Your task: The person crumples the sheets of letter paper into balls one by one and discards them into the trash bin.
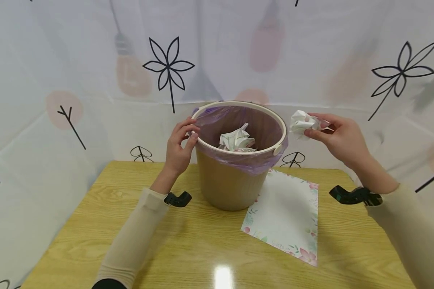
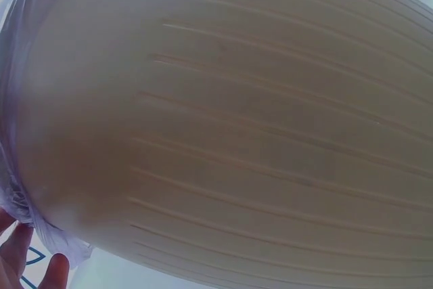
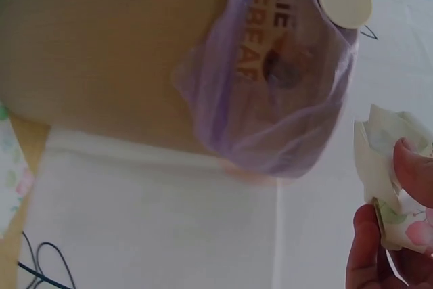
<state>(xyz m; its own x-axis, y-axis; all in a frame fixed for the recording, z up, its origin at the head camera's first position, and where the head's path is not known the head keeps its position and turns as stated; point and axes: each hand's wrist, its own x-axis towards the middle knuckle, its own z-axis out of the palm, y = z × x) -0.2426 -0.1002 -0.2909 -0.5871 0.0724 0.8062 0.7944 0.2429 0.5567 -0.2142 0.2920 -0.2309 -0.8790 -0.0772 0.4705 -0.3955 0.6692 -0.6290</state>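
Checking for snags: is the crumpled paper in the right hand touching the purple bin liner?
Apart: the right wrist view shows pale backdrop between the crumpled paper and purple liner.

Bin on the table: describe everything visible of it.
The bin is tan, round and plastic-looking, upright near the back of the table, and narrows toward its base. The left-wrist view shows raised lines along its side. It has a cream rim and a round cream knob. A translucent purple liner folds over the rim; partial lettering shows through it. Crumpled paper lies inside. The left hand holds the rim's left side.
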